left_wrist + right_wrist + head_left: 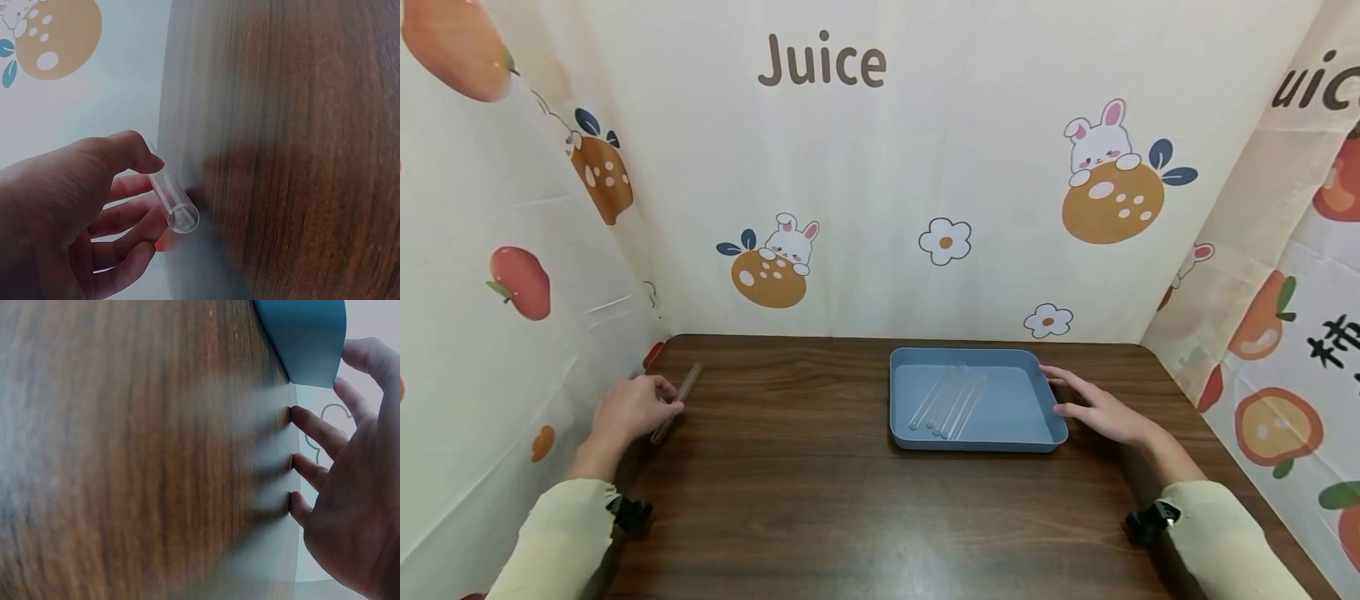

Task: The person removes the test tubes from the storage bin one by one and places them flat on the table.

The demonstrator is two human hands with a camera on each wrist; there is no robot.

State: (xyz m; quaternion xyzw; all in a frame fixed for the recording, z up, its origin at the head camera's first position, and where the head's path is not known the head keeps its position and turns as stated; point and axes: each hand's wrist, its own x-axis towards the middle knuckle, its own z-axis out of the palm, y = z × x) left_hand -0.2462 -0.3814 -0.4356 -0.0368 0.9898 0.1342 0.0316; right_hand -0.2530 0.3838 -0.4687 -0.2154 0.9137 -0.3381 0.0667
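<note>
At the left side of the table, my left hand (638, 406) pinches a clear test tube (688, 383) between thumb and fingers. Its round open mouth points toward the camera in the left wrist view, where the tube (170, 195) looks see-through and hollow. A blue tray (1015, 400) stands right of centre, with several clear test tubes (951, 404) lying side by side in its left half. My right hand (1105, 414) rests at the tray's right wall with fingers spread; in the right wrist view, thumb and index finger are at the tray's edge (306, 344) and other fingertips touch the table.
The dark wooden table (790, 500) runs to a printed curtain (865, 167) at the back. More printed cloth hangs along the left (460, 375) and right sides. Each wrist wears a small black camera on a pale sleeve (550, 533).
</note>
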